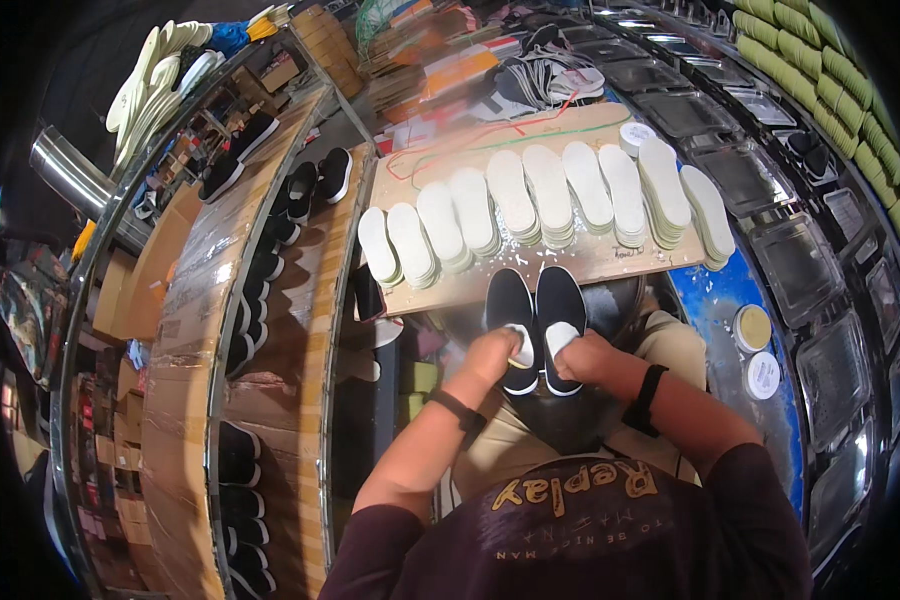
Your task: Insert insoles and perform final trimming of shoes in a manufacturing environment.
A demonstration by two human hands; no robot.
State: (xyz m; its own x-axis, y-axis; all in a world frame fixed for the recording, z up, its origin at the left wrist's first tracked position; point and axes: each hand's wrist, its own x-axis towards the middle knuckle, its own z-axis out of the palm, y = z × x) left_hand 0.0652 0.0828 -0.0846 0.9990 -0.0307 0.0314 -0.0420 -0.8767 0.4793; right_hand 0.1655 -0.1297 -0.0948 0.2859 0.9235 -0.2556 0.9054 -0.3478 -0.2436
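Left hand: the left hand (492,352) was closed around a white insole (519,345) and pressed it into the opening of the left black shoe (511,325).
Right hand: the right hand (582,355) gripped a second white insole (560,340) in the opening of the right black shoe (561,320).
Place of the shoes: both shoes lay side by side, touching, on a dark rounded support above the person's lap, just below the edge of the tabletop (580,262).
Risk, insole: I judge that an insole could fold or sit crooked inside the shoe, because the fingers covered the heel part and the toe part was hidden.
Risk, shoes: the rounded support gave little flat ground, so a strong push could let one shoe slide off toward the lap.
Risk, stacks: the stacks of white insoles (550,195) stood in a row near the tabletop edge; the tall ones at the right leaned a little, and an elbow or a lifted shoe could tip them.
Round tins: two round containers (757,350) with pale lids lay on the blue surface at the right, one yellowish, one white with small print.
Small roll: a white round thing (635,135) stood behind the stacks.
Boxes: brown cartons (325,40) were piled at the far left, beside orange and white flat packages (450,70), blurred.
Green packs: a row of green bundles (820,60) ran along the upper right rim.
Conveyor: finished black shoes (300,190) lay on the long belt at the left.
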